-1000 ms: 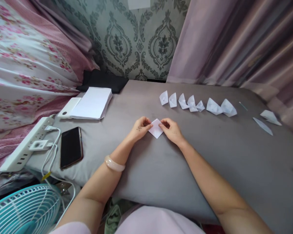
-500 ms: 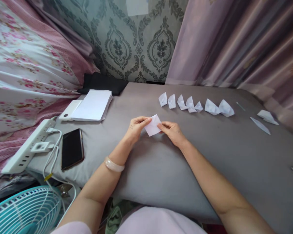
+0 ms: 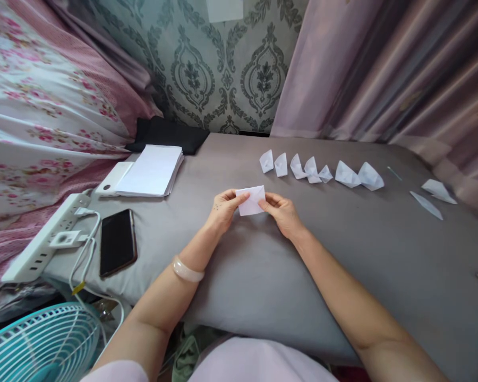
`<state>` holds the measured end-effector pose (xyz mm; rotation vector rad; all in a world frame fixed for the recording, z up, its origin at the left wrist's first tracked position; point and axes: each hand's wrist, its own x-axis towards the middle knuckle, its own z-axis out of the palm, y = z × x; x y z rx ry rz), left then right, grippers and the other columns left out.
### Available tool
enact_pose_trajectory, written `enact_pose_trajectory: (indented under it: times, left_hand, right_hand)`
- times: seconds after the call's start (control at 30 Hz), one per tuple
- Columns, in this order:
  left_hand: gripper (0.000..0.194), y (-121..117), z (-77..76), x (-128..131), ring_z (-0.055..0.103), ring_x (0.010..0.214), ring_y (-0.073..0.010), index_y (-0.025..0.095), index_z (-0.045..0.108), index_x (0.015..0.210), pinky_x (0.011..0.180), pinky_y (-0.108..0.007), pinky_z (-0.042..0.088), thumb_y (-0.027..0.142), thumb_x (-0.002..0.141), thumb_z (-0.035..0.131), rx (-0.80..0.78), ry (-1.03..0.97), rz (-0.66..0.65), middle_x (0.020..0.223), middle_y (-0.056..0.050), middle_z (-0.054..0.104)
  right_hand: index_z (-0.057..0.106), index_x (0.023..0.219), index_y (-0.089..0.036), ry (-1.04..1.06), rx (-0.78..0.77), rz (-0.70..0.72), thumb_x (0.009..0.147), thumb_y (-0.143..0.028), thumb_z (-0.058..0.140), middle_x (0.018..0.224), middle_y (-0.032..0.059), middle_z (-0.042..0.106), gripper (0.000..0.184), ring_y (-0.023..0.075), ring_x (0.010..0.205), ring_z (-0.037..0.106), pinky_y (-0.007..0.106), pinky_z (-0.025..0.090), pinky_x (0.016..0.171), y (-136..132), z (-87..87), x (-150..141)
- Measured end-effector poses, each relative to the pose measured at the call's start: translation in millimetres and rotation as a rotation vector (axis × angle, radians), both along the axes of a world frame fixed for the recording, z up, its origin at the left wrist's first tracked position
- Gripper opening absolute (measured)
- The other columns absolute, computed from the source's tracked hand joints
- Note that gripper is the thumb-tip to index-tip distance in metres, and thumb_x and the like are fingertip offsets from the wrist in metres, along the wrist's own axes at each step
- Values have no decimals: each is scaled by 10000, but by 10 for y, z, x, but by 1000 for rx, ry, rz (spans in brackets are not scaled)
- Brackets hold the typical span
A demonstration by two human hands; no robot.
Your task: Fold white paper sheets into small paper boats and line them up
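A small folded white paper (image 3: 251, 207) is held between my two hands, just above the grey cloth surface. My left hand (image 3: 225, 208) pinches its left edge, thumb on top and fingers curled behind. On the opposite side, my right hand (image 3: 281, 210) grips the right edge the same way. Crease lines cross the face of the paper, which looks roughly square with its top edge level. Beyond my hands stands a row of several folded paper boats (image 3: 312, 170).
To the left lie a stack of white paper (image 3: 150, 171), a black phone (image 3: 118, 243) and a white power strip (image 3: 43, 241) with cables. A blue fan (image 3: 40, 345) stands at lower left. Paper pieces (image 3: 426, 205) and a thin stick (image 3: 394, 173) lie at the right.
The folded paper has turned in my hands, from a diamond with a corner pointing up to a squarer position with its edge along the top. Both hands keep hold of it.
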<state>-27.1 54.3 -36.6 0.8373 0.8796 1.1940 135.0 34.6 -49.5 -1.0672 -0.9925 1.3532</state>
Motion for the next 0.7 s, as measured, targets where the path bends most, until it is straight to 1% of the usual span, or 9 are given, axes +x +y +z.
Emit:
enact_pose_trajectory:
  times: [0.07,0.1,0.2,0.27,0.37,0.43,0.53,0.6,0.7]
  left_hand:
    - [305,-5,-5,-12,563,592,-100,123,679,703,592,-240,424,346,589,852,18,63,-27,673,-20,658]
    - [307,-11,-4,-13,561,587,-102,124,672,690,586,-241,419,350,587,852,22,91,-41,669,-21,657]
    - [308,-38,9,-3,553,574,-103,127,653,653,571,-239,405,351,583,852,28,157,-67,648,-18,648]
    - [301,-56,19,7,556,583,-108,127,673,681,579,-245,408,369,606,836,34,173,-83,665,-26,658]
    - [323,-67,31,1,561,597,-123,132,702,755,588,-259,413,435,672,780,42,155,-111,696,-40,668]
    - [333,-63,45,-23,544,574,-123,139,695,751,563,-259,393,460,689,756,46,161,-117,666,-32,646]
    - [307,-57,95,-80,493,522,-112,149,662,684,513,-251,336,444,683,748,56,247,-122,594,-10,585]
    - [290,-61,141,-115,453,494,-106,155,635,630,493,-253,295,421,690,733,59,334,-139,548,1,536]
    - [287,-79,188,-136,420,483,-104,157,611,578,490,-261,260,394,702,715,70,453,-194,515,7,490]
  right_hand:
    - [746,943,-249,16,14,-13,640,-434,810,919,14,742,361,161,837,648,316,486,824,11,24,16]
    - [747,934,-246,12,13,-26,649,-450,800,895,15,741,354,160,817,645,318,488,809,17,33,21]
    - [758,829,-233,-15,9,-82,643,-459,798,793,13,730,295,152,736,623,318,487,755,28,36,24]
    - [756,768,-233,-4,2,-116,620,-439,814,758,9,723,260,147,705,611,320,485,743,32,20,18]
    - [749,752,-235,9,-21,-130,611,-439,813,753,13,720,256,155,705,611,333,488,740,35,-4,18]
    - [739,732,-229,-22,-31,-104,622,-451,799,744,14,715,254,157,703,611,333,487,733,33,-4,31]
    - [734,713,-221,-150,-16,-17,638,-448,784,706,7,700,244,147,681,594,316,474,707,16,32,59]
    - [751,765,-224,-232,5,55,653,-440,774,737,9,711,244,147,694,597,314,471,711,-7,75,69]
    - [764,839,-226,-283,14,164,669,-428,768,832,25,737,264,163,749,625,333,480,761,-41,131,70]
